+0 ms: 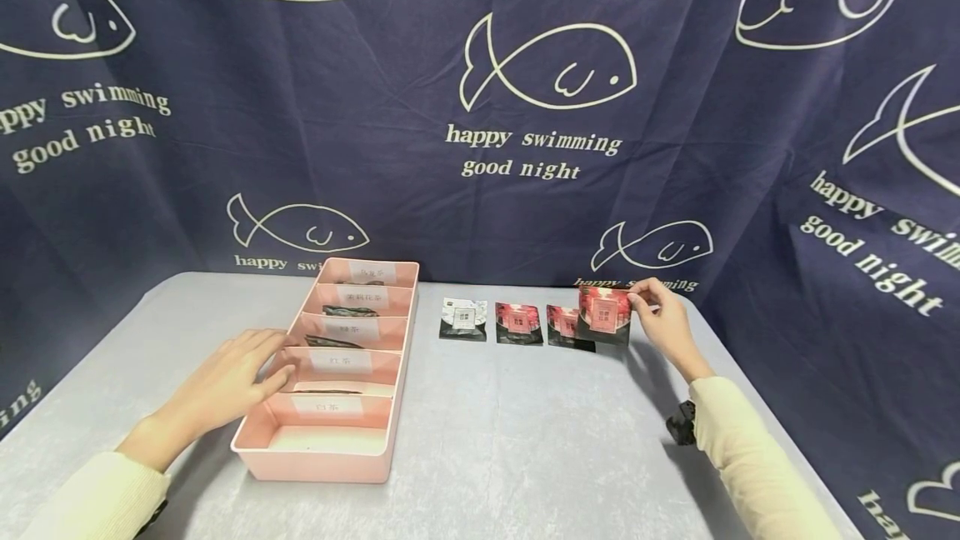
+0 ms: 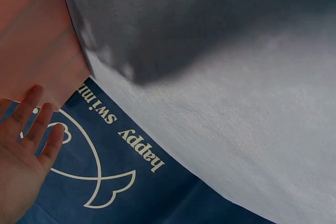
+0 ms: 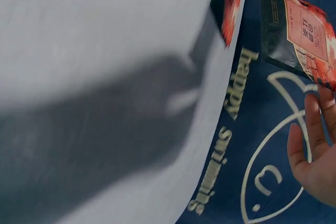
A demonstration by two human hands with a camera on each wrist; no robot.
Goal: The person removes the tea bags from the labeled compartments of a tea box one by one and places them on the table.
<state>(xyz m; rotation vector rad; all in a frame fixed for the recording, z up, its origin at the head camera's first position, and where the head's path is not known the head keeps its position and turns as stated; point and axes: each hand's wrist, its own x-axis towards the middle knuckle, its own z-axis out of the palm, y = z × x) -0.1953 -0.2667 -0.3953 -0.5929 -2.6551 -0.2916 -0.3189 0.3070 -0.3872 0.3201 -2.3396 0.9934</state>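
My right hand (image 1: pixel 666 319) pinches the right edge of a red and black tea sachet (image 1: pixel 604 315), lifted above the table. In the right wrist view the sachet (image 3: pixel 299 32) shows its pink label. A second red sachet (image 1: pixel 564 325) lies partly hidden behind it. Further left lie another red sachet (image 1: pixel 518 324) and a white and black sachet (image 1: pixel 462 319). My left hand (image 1: pixel 228 377) rests at the left rim of a pink divided box (image 1: pixel 315 465), thumb over the edge. Seen from the left wrist, its fingers (image 2: pixel 39 129) lie fairly straight along the box's outer wall.
Labelled dividers split the box into several compartments; dark sachets (image 1: pixel 350 311) show in some of the rear ones. The grey table (image 1: pixel 540 432) ends at a dark blue curtain (image 1: pixel 405 107) printed with fish, behind and on both sides.
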